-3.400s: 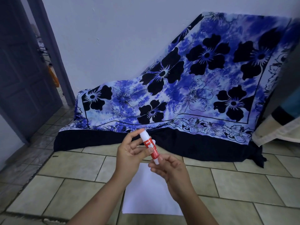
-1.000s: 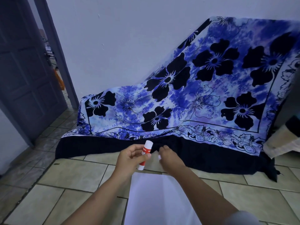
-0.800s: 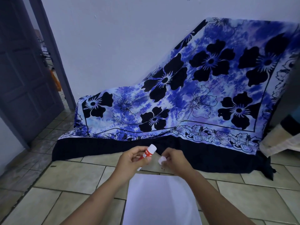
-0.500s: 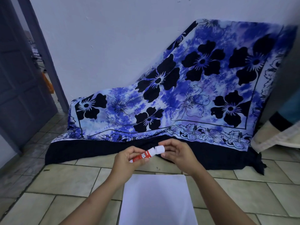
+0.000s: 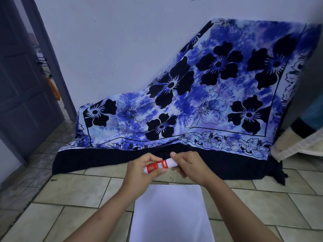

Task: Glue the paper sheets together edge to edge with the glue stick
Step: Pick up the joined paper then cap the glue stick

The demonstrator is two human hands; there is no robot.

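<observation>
Glue stick (image 5: 160, 166): lies crosswise, left hand (image 5: 141, 172) gripping the barrel, right hand (image 5: 189, 165) gripping its cap end. Paper (image 5: 170, 213): on the floor just below both hands.

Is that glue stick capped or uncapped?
Cannot tell: the right hand covers the glue stick's white end; the left hand grips its body.

Red glue stick (image 5: 158, 166) label: "GLUE STICK"; brand mark illegible.
</observation>
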